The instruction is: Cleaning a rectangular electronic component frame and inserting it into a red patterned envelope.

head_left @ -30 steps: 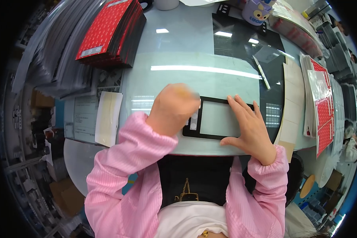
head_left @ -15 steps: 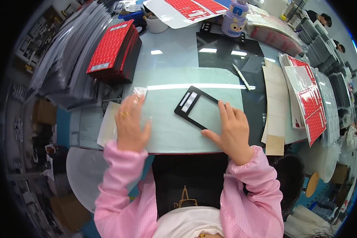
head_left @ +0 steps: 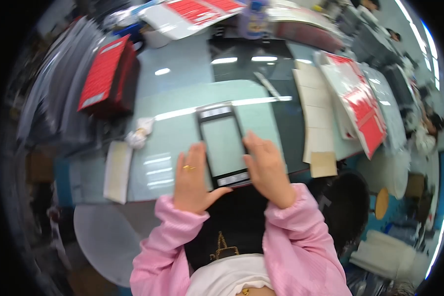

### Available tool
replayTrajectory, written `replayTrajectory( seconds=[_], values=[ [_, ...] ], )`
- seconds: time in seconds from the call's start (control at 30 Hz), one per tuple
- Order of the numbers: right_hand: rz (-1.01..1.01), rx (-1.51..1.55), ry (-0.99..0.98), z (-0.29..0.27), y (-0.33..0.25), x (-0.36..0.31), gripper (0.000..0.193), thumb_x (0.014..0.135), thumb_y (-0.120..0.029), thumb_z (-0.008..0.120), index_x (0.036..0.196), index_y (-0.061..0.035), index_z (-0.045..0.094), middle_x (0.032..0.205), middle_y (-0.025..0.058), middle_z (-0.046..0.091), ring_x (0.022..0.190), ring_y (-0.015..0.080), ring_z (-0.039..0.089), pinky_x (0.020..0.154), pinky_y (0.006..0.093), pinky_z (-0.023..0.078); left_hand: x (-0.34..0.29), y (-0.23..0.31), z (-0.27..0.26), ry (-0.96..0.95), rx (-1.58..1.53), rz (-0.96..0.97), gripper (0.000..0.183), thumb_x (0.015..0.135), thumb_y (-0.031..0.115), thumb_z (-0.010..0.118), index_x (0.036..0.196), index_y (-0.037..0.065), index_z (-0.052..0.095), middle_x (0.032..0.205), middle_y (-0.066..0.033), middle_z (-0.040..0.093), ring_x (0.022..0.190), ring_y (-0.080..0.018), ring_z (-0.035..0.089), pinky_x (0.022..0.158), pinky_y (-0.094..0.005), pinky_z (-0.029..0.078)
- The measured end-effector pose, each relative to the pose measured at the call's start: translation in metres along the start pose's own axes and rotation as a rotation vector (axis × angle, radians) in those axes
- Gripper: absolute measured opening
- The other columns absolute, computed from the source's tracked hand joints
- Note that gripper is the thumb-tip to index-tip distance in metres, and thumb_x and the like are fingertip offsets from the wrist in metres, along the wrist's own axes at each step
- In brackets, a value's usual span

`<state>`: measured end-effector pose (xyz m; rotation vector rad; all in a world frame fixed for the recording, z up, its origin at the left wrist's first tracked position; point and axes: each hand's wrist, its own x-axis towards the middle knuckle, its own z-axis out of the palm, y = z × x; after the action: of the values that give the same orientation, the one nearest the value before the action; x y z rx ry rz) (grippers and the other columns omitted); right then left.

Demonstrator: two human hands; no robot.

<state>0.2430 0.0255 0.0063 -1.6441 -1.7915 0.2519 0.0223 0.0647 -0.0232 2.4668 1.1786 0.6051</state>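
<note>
A flat rectangular black-bordered panel with a see-through middle lies on the glossy tabletop in front of me, pale strips at both short ends. My right hand is at its right edge, fingertips and thumb closed against the border. Along the lower left edge rests my left hand, its fingers straight and the thumb spread out toward the near end; a ring is on one finger. Motion blurs the picture slightly. A crumpled white piece of film or paper lies to the left of the panel.
At the left stand a stack of red cards and clear sleeves. A white pen lies on a dark sheet. Beige card strips and red-printed packages are on the right. A purple bottle stands at the back.
The panel has turned to stand lengthwise before me. My left hand has come rightward to its left edge, leaving the crumpled white piece behind. The whole view has shifted.
</note>
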Motion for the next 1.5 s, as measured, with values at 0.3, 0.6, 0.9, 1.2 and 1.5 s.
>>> replayTrajectory(
  seconds=[0.3, 0.6, 0.9, 1.2, 1.5],
  values=[
    [0.021, 0.138, 0.054, -0.041, 0.016, -0.015, 0.047, 0.093, -0.017, 0.072, 0.135, -0.0006, 0.059, 0.130, 0.0194, 0.065, 0.122, 0.0366, 0.060, 0.102, 0.0417, 0.049, -0.004, 0.005, -0.005, 0.064, -0.015, -0.046, 0.118, 0.063, 0.036, 0.092, 0.156, -0.001, 0.029, 0.157, -0.0198, 0.041, 0.146, -0.0373, 0.038, 0.123, -0.0536, 0.023],
    [0.492, -0.117, 1.050, -0.235, 0.215, -0.103, 0.025, 0.099, -0.021, 0.069, 0.111, -0.0004, 0.064, 0.091, 0.0020, 0.065, 0.076, 0.0076, 0.060, 0.062, 0.0221, 0.048, 0.001, 0.015, -0.001, 0.098, 0.019, -0.089, 0.104, 0.071, 0.025, 0.086, 0.155, -0.003, 0.031, 0.156, -0.0179, 0.042, 0.149, -0.0331, 0.035, 0.126, -0.0513, 0.019],
    [0.943, 0.478, 0.939, -0.329, 0.349, -0.096, 0.042, 0.087, -0.049, 0.078, 0.094, -0.0090, 0.067, 0.074, -0.0021, 0.062, 0.060, 0.0074, 0.055, 0.048, 0.0242, 0.039, 0.002, 0.019, 0.003, 0.075, 0.065, -0.078, 0.103, 0.072, 0.026, 0.086, 0.155, -0.001, 0.032, 0.157, -0.0172, 0.042, 0.149, -0.0331, 0.035, 0.126, -0.0510, 0.019],
    [0.399, 0.234, 1.107, -0.389, 0.312, -0.071, 0.016, 0.097, -0.020, 0.069, 0.096, -0.0043, 0.068, 0.079, -0.0032, 0.062, 0.064, 0.0040, 0.051, 0.054, 0.0215, 0.038, 0.005, 0.015, 0.008, 0.114, 0.020, -0.050, 0.105, 0.071, 0.028, 0.088, 0.155, 0.001, 0.033, 0.156, -0.0165, 0.043, 0.148, -0.0334, 0.037, 0.125, -0.0510, 0.020],
    [-0.079, 0.035, 1.039, -0.375, 0.008, -0.085, 0.012, 0.105, -0.016, 0.062, 0.110, -0.0052, 0.065, 0.092, -0.0012, 0.066, 0.082, 0.0025, 0.056, 0.072, 0.0183, 0.044, 0.026, 0.106, -0.046, 0.376, -0.324, 0.322, 0.097, 0.074, 0.026, 0.090, 0.153, -0.001, 0.039, 0.157, -0.0220, 0.042, 0.147, -0.0407, 0.039, 0.120, -0.0458, 0.033]
  ],
)
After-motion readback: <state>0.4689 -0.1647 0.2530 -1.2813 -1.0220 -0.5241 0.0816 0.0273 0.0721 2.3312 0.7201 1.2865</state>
